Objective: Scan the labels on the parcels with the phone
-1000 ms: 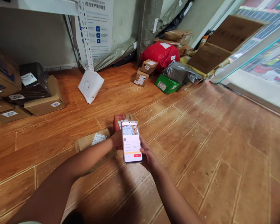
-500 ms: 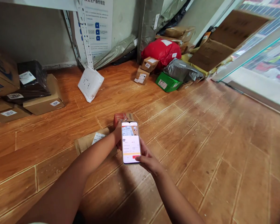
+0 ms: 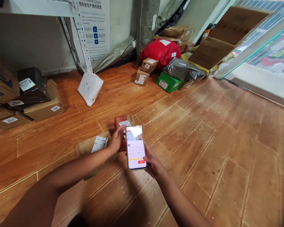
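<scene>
From my head camera, my right hand point(image 3: 153, 161) grips the phone point(image 3: 134, 153), thumb at its lower right edge, partly hiding the red box point(image 3: 118, 120) on the floor point(image 3: 203, 148). My left hand point(image 3: 117, 141) curls beside the phone; I can't tell if it pinches anything. Best keep the phone steady, fingers off the label point(image 3: 124, 123). The brown box point(image 3: 84, 147) crowds my left; there's more room rightward.

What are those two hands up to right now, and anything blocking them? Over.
Right hand holding phone, screen lit. Left hand at red box, contact unclear. Phone hides part of red box from view.
</scene>
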{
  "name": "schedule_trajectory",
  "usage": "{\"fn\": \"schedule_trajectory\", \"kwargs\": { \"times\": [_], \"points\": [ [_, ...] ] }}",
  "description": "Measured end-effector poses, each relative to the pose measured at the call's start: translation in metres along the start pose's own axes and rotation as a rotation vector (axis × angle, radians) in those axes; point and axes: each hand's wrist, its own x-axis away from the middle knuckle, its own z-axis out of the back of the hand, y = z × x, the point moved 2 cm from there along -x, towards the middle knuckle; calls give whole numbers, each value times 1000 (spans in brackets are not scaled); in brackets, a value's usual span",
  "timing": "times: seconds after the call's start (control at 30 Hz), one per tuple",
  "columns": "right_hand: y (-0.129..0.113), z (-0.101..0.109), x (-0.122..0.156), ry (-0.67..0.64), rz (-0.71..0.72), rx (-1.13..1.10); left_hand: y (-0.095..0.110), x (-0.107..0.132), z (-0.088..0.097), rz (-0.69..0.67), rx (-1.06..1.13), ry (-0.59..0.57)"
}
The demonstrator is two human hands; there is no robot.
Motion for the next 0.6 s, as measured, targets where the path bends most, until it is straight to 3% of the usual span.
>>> {"fn": "schedule_trajectory", "kwargs": {
  "times": [0.13, 0.33, 0.43, 0.6],
  "points": [
    [9, 17, -6, 98, -1, 28, 2, 35, -5, 264, 197, -174],
    [34, 54, -5, 149, -21, 86, 5, 51, -13, 413, 39, -265],
    [40, 70, 12, 170, -30, 142, -2, 67, -25, 413, -5, -328],
    [24, 71, 62, 186, -178, 121, 0, 111, -47, 476, -17, -275]
  ]
}}
